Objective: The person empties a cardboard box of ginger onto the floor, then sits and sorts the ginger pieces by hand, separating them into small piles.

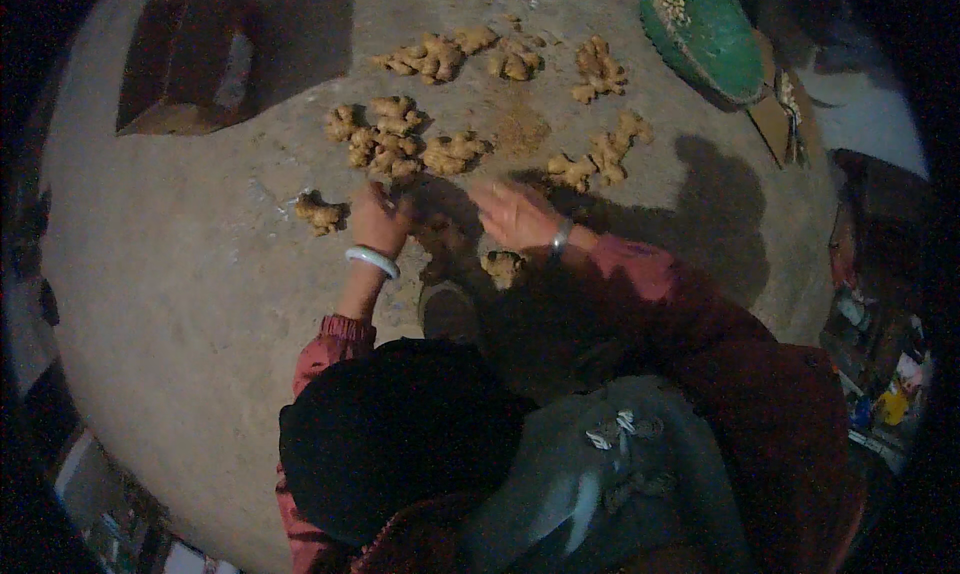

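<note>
Several knobbly ginger roots lie on the bare floor in front of me. My left hand (377,217), with a white bangle at its wrist, is curled just below a cluster of ginger (386,138). Whether its fingers grip anything is hidden. My right hand (517,215), wearing a metal bracelet, is stretched out low over the floor, slightly blurred, with nothing visible in it. Below it a small ginger piece (502,265) lies partly in shadow. Left of my left hand is another single piece of ginger (320,214). Between my hands a dark shadow covers the floor.
More ginger roots (431,57) lie farther off, with another root (600,69) to their right. An open cardboard box (184,56) stands at the upper left. A green basin (705,45) holding pale pieces sits at the upper right. Loose crumbs of soil (521,129) lie mid-floor.
</note>
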`<state>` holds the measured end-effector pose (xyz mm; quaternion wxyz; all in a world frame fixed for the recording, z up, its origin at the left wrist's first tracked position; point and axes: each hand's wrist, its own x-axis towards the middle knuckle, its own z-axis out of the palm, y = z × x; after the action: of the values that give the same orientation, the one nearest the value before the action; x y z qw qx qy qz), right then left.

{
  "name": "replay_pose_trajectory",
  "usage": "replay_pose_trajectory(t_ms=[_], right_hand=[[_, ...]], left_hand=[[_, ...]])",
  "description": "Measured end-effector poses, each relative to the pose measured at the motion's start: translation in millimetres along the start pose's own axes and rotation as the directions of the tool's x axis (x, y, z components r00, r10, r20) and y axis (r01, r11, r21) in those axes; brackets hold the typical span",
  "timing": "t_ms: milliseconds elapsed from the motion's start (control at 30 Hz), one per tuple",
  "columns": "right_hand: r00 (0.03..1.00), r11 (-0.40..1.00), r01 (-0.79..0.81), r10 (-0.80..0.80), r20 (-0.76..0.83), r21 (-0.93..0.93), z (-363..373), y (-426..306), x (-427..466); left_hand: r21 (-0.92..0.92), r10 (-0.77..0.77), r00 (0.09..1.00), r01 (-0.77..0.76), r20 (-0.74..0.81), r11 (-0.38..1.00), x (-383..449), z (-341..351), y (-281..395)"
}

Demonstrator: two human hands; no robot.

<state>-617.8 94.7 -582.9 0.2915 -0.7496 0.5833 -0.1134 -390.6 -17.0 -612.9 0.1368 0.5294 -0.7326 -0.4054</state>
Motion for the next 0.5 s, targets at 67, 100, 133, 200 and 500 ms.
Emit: replay_pose_trajectory(t_ms=[67, 100, 133, 200, 500], right_hand=[[0.951, 0.992, 0.07, -0.097, -0.295, -0.101, -14.7, 1.8, 27.6], [0.971, 0.987, 0.024, -0.062, -0.23, -0.161, -19.2, 0.5, 41.3], [0.971, 0.972, 0.031, -0.084, -0.222, -0.231, -23.4, -0.8, 53.2], [0.982, 0.944, 0.016, -0.078, -0.175, -0.33, -28.8, -3.7, 67.8], [0.87, 0.565, -0.465, 0.433, 0.235, 0.681, -45.7, 1.1, 64.1]], left_hand=[[0.059, 0.11, 0.943, -0.096, -0.313, 0.994, 22.2, -7.4, 2.9], [0.077, 0.046, 0.966, -0.027, -0.255, 0.997, 32.1, -7.3, 5.8], [0.097, -0.022, 0.98, 0.041, -0.197, 0.994, 41.7, -5.5, 9.3], [0.047, -0.111, 0.989, 0.116, -0.094, 0.992, 52.4, -1.5, 14.0], [-0.869, -0.097, 0.904, 0.428, 0.417, 0.249, 24.3, -28.8, 0.1]])
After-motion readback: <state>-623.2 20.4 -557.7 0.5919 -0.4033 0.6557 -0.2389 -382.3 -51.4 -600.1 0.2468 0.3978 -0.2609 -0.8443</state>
